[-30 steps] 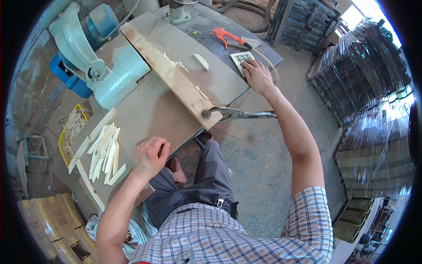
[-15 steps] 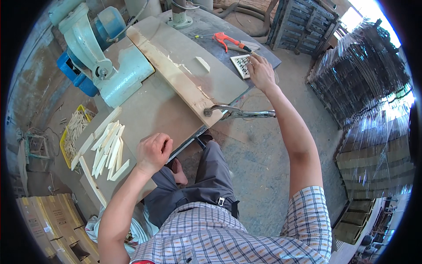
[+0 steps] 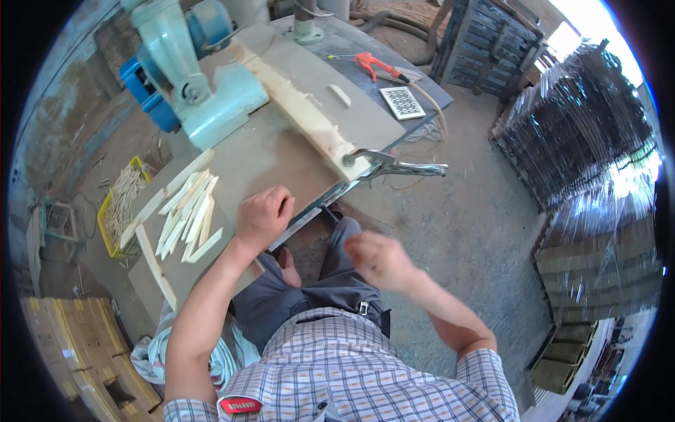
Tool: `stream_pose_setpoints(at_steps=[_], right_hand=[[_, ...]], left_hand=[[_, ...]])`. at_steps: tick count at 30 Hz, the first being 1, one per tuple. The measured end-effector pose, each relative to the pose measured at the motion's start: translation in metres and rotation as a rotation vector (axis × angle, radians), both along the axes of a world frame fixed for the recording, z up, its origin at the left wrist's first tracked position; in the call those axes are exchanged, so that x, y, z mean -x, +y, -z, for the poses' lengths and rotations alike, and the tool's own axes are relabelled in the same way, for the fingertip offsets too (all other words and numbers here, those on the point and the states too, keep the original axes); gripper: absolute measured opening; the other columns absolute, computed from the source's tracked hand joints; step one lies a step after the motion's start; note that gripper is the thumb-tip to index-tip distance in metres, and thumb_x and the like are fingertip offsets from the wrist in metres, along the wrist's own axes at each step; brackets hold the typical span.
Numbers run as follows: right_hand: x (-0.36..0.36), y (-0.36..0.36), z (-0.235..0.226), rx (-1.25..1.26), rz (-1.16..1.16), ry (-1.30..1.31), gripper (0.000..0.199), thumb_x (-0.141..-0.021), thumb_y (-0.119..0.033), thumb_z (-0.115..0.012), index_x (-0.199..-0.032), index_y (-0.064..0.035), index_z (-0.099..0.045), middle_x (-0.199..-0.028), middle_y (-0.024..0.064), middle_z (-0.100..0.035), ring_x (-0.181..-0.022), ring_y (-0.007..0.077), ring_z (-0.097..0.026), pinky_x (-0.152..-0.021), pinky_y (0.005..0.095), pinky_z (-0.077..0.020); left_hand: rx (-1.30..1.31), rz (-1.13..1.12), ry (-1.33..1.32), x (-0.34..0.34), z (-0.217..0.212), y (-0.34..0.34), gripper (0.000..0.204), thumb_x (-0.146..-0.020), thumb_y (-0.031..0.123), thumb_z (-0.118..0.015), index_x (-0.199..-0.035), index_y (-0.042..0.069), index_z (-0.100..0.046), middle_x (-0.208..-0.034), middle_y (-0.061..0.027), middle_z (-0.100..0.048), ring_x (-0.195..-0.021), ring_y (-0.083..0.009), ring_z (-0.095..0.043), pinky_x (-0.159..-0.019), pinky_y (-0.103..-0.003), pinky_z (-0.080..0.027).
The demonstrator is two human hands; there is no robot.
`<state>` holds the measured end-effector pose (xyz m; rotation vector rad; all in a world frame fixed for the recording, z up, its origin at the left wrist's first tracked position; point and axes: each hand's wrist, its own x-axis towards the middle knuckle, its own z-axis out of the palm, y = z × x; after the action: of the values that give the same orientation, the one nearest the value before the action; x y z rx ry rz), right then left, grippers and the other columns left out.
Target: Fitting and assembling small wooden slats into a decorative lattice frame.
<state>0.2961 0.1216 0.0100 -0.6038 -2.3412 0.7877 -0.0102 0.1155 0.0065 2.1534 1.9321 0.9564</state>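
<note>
While the right hand (image 3: 380, 261) is on the near side of the wooden beam (image 3: 309, 121), above the grey trousers (image 3: 341, 245), it is blurred; its fingers look bent, but I cannot tell how tightly or whether it holds anything. The left hand (image 3: 264, 216), left of the beam's near end and close to the edge of the counter (image 3: 242, 151), is curled into a loose fist, its palm hidden. Left of the beam and near that hand, pale wood strips (image 3: 188, 214) lie in an overlapping pile. Farther left of the beam stands a yellow basket (image 3: 105, 232) of thin wood pieces. On the beam's near end sits a metal clamp (image 3: 408, 169), its handles reaching out rightward. Just right of the beam lies a small offcut (image 3: 340, 96); farther right of it, the lattice panel (image 3: 403, 103) lies flat, well apart from both hands. Beyond the beam's right side rests an orange air gun (image 3: 373, 65). Left of the beam's far part stands a pale green machine (image 3: 235, 98).
</note>
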Motion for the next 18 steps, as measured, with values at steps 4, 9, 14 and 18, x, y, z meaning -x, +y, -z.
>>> stream_pose_setpoints(at_steps=[4,9,14,18], right_hand=[[0.046,-0.045,0.024,-0.062,-0.186,-0.047,0.022,-0.087,-0.004,-0.076,-0.109,-0.0034,-0.073,-0.111,0.0143,-0.073,-0.093,0.0360,-0.074,-0.079,0.0441,-0.0609],[0.076,-0.063,0.013,-0.036,-0.166,-0.034,0.020,-0.088,0.001,-0.074,-0.107,-0.0040,-0.076,-0.107,0.0137,-0.076,-0.093,0.0364,-0.076,-0.079,0.0417,-0.0627],[0.103,-0.056,-0.011,0.033,-0.112,-0.113,0.013,-0.094,-0.002,-0.073,-0.107,-0.0044,-0.075,-0.107,0.0127,-0.077,-0.094,0.0365,-0.077,-0.080,0.0423,-0.0630],[0.179,-0.022,-0.022,-0.228,-0.214,-0.068,0.025,-0.093,-0.002,-0.069,-0.117,-0.0060,-0.072,-0.118,0.0132,-0.072,-0.102,0.0395,-0.071,-0.087,0.0465,-0.0602]], left_hand=[[0.001,0.002,-0.076,0.000,-0.001,-0.015,0.014,-0.099,0.022,-0.069,-0.099,0.009,-0.070,-0.097,-0.0123,-0.074,-0.093,-0.0362,-0.073,-0.078,-0.050,-0.059],[-0.132,-0.059,0.031,0.008,-0.007,-0.101,0.018,-0.095,0.017,-0.072,-0.110,0.006,-0.073,-0.102,-0.0122,-0.072,-0.098,-0.0350,-0.070,-0.086,-0.046,-0.058],[-0.114,-0.273,0.122,0.039,-0.013,-0.188,0.028,-0.094,0.017,-0.074,-0.119,0.005,-0.072,-0.115,-0.0116,-0.069,-0.110,-0.0343,-0.066,-0.095,-0.047,-0.055],[-0.137,-0.442,0.191,0.083,-0.009,-0.210,0.034,-0.095,0.017,-0.076,-0.127,0.005,-0.071,-0.127,-0.0123,-0.068,-0.121,-0.0353,-0.063,-0.104,-0.047,-0.053]])
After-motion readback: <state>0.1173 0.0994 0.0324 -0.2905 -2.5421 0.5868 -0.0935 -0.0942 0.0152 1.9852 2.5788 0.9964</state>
